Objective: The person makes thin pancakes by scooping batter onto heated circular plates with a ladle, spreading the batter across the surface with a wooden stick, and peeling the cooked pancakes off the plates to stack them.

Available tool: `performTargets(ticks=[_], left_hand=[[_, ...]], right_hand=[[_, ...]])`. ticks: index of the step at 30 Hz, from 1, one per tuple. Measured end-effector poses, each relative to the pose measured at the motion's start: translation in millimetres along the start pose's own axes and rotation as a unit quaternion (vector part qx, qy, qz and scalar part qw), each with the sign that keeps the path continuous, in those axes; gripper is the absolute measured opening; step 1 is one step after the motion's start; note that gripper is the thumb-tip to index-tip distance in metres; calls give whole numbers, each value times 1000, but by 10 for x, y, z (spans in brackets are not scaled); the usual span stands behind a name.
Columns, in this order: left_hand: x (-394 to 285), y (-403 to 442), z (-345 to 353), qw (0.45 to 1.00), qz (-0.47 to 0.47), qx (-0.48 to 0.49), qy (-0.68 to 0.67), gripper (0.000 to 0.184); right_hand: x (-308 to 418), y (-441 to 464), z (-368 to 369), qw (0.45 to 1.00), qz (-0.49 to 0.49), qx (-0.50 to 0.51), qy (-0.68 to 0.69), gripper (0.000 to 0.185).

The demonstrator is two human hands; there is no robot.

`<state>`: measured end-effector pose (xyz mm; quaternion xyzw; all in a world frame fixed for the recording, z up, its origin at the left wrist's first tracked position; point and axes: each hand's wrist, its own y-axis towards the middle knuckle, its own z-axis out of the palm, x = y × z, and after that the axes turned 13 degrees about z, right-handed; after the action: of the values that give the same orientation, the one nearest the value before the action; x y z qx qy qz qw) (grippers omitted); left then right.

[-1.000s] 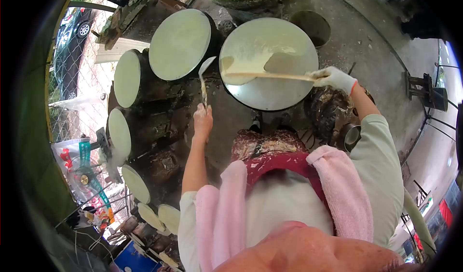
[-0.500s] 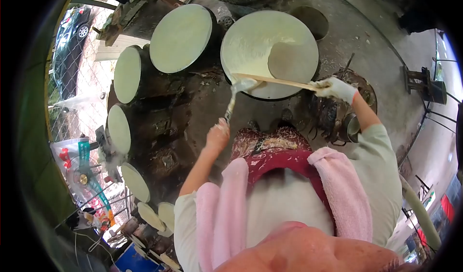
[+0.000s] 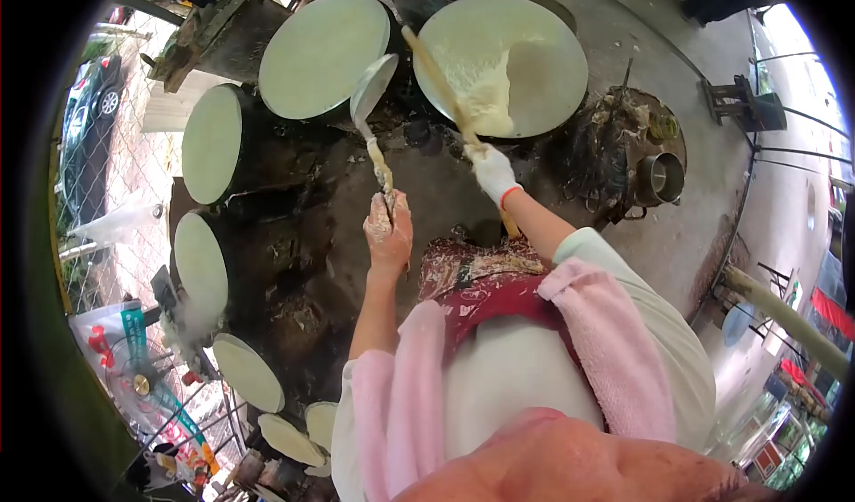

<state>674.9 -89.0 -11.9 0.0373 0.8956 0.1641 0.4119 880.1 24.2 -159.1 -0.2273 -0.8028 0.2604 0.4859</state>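
My left hand [image 3: 388, 232], bare and smeared with batter, is closed on the handle of a metal ladle [image 3: 374, 88]. The ladle's bowl is up, between two round griddles. My right hand [image 3: 491, 171], in a white glove, grips a long wooden stick [image 3: 435, 73] that slants up to the left over the left edge of the nearest griddle [image 3: 550, 83]. Pale wet batter [image 3: 476, 57] covers that griddle's left and middle, while its right part is bare. The griddle to the left [image 3: 325, 55] is coated evenly with pale batter.
More pale-coated round griddles [image 3: 211, 143] curve down the left side. A stand with a metal pot [image 3: 660, 179] is on the right. A wire fence, a fan [image 3: 142, 384] and a parked car [image 3: 93, 128] are at the far left. A stool [image 3: 732, 101] stands at the upper right.
The ladle has moved up and left, off the griddle's edge. My right hand has come inward to the left, and the stick has turned from nearly level to steep. The view has shifted too.
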Motion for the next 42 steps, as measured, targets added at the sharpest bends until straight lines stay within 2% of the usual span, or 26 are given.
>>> performTargets(ticks=[1,3,4,5,6,7,9,11,12,13,17,19,20,23,24,25,27,29,31,34,35,37,38,39,41,42], left_hand=[[52,-82,-73,999,32,2,34,18],[159,-313,-167,990,96,1,99,19],[200,-421,-220,991,87,16,104,20],[138,-476,-257,998,-1,7,56,20],[50,-520,-294,996,-90,-2,9,20],[-9,-562,-313,983,-179,-11,-37,20],[33,-680,-313,973,-223,-25,-60,20],[56,-746,-276,975,-217,-38,-39,20],[95,-788,-233,967,-240,-48,-69,19],[60,-776,-198,958,-257,-65,-107,18],[-327,-610,-38,927,-316,-81,-183,14],[-583,-521,82,920,-336,-74,-187,12],[-682,-496,148,918,-342,-72,-185,12],[-951,-449,370,915,-353,-92,-173,12],[-1033,-445,435,913,-356,-103,-169,12],[-1015,-502,503,933,-323,-96,-128,12],[-896,-675,635,962,-256,-82,-43,13],[-1254,-513,666,940,-311,-92,-103,13],[-1427,-445,752,926,-338,-101,-133,13],[-1498,-390,847,925,-341,-108,-130,13],[-1527,-376,880,923,-344,-111,-132,12],[-1557,-344,904,922,-346,-107,-137,11],[-1573,-337,906,922,-347,-101,-139,11],[-1592,-343,899,922,-348,-96,-140,10],[-1595,-375,909,921,-351,-99,-135,10],[-1596,-398,919,921,-351,-101,-133,10]], right_hand=[[-4,-63,-55,992,-17,-101,-70,44],[109,-302,-392,987,60,-141,-55,46],[9,-254,-520,980,54,-175,-72,44],[-152,-131,-639,973,47,-207,-89,43],[-403,124,-709,981,60,-185,6,38],[-132,-124,-841,978,107,-140,115,34],[91,-369,-842,960,135,-64,239,32],[-69,-397,-702,998,30,-42,40,33],[-308,-301,-650,980,-103,-100,-140,36],[-119,-471,-777,980,7,-75,-186,39],[-197,-139,-1492,971,23,-171,-165,42],[-205,170,-1817,976,20,-155,-152,44],[-208,276,-1889,992,44,-85,-84,45],[-362,15,-1862,987,-75,-11,-144,45],[-436,-159,-1899,972,-117,32,-203,43],[-452,-226,-1992,952,-76,38,-293,41],[-491,-3,-2289,956,-29,-35,-290,40],[-416,348,-2594,952,-81,-102,-278,40],[-218,653,-2758,969,-65,-103,-214,43],[-241,501,-2715,998,-29,40,-42,40],[-445,456,-2657,989,-76,81,-97,47],[-635,227,-2654,967,-114,64,-220,51],[-652,270,-2751,962,-91,39,-253,53],[-632,356,-2877,971,-78,26,-224,54],[-697,897,-2986,977,-137,-19,-163,55],[-555,1094,-3045,965,-148,-47,-210,53]])
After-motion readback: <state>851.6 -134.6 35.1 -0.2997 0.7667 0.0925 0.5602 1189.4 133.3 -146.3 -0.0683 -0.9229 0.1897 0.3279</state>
